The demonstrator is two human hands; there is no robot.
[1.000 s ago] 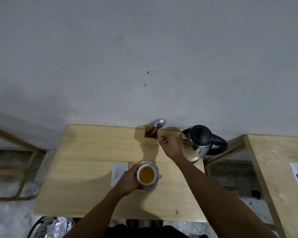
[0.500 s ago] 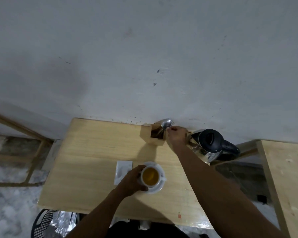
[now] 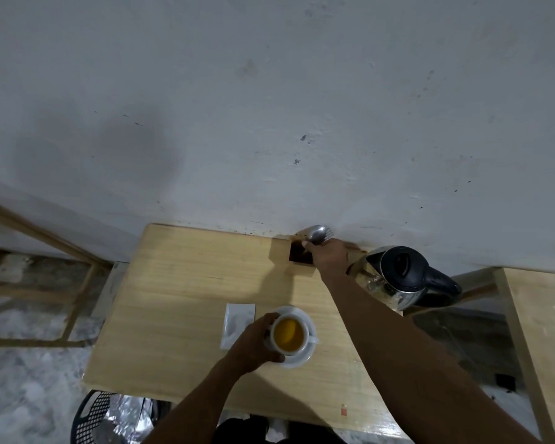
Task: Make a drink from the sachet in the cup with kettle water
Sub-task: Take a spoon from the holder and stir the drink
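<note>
A white cup (image 3: 289, 335) full of amber liquid stands on a white saucer (image 3: 305, 357) near the front of the wooden table (image 3: 180, 302). My left hand (image 3: 253, 342) grips the cup's left side. A white sachet (image 3: 237, 320) lies flat just left of the saucer. At the table's back edge, my right hand (image 3: 329, 256) closes around the cutlery standing in a small wooden holder (image 3: 293, 259); a spoon bowl and fork tines (image 3: 319, 233) stick out above my fingers. The steel kettle (image 3: 398, 277) with a black lid sits right of that hand.
A white wall rises directly behind the table. A second wooden table (image 3: 545, 315) stands to the right across a gap. A black mesh basket (image 3: 96, 418) with silvery wrapping sits on the floor at the front left. A wooden frame (image 3: 45, 238) lies left.
My right hand has reached from beside the kettle back to the cutlery holder and closed on the cutlery. My left hand has stayed on the cup. My head has tilted, shifting the view.
</note>
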